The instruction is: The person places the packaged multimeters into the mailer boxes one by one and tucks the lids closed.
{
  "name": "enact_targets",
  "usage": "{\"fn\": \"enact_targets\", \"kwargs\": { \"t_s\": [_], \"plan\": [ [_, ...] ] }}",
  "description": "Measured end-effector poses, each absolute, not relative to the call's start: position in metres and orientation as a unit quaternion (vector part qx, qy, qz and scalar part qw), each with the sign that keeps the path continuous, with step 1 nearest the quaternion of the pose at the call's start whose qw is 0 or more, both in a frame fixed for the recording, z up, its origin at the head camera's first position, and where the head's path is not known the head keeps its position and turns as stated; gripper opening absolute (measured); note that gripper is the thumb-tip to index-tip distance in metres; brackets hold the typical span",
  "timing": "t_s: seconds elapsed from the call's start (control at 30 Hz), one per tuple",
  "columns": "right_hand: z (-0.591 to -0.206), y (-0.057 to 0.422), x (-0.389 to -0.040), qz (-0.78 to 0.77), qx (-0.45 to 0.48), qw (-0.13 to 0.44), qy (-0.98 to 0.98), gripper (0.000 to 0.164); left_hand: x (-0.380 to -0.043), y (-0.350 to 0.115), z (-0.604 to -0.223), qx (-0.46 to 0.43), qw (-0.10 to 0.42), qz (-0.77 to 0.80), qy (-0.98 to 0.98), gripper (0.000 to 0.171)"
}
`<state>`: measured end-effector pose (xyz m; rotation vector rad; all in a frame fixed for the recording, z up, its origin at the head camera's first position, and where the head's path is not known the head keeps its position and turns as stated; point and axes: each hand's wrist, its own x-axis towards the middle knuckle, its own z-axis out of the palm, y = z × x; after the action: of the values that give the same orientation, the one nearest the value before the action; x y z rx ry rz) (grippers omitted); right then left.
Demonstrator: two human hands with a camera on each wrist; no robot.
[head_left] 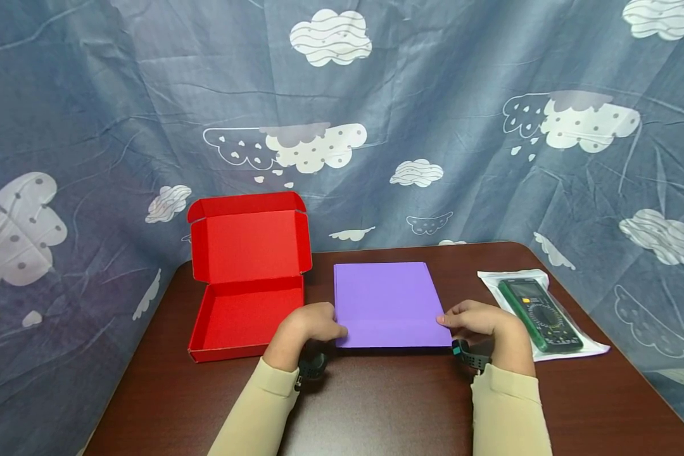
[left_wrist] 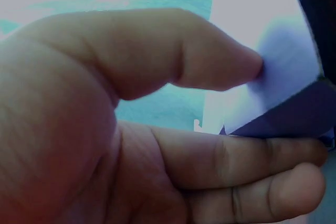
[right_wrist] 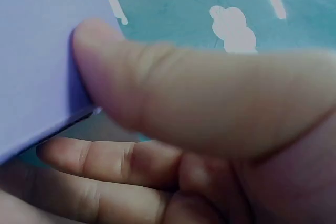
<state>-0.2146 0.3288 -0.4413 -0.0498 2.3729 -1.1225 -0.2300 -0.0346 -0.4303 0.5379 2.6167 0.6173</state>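
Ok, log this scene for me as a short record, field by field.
Left hand: left hand pinches the near left corner, thumb on top
Right hand: right hand grips the right side, thumb on top
Held: purple cardboard box, top closed
Left of it: red mailer box, lid raised
Right of it: green-cased digital multimeter in a plastic pouch
Surface: dark brown tabletop
Backdrop: blue cloud-print curtain

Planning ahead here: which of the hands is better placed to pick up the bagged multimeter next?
Probably the right hand: it's nearer the bagged multimeter, while the left hand is by the red box. Both hands grip the purple box, so the right would have to let go first.
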Motion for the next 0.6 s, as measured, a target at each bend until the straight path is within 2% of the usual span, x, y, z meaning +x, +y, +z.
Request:
{"fn": "enact_targets", "kwargs": {
  "t_s": [0.17,0.3,0.6],
  "plan": [
    [-0.44,0.33,-0.215,-0.421,-0.035,0.247,0.872,0.028,-0.23,-0.033,-0.431,0.201,0.194,0.21,0.937,0.034],
    [-0.44,0.33,-0.214,-0.418,-0.025,0.24,0.876,0.03,-0.23,-0.032,-0.43,0.2,0.188,0.2,0.941,0.033],
    [-0.434,0.319,-0.213,-0.399,0.008,0.217,0.891,0.02,-0.228,-0.026,-0.431,0.176,0.158,0.151,0.96,0.035]
  ]
}}
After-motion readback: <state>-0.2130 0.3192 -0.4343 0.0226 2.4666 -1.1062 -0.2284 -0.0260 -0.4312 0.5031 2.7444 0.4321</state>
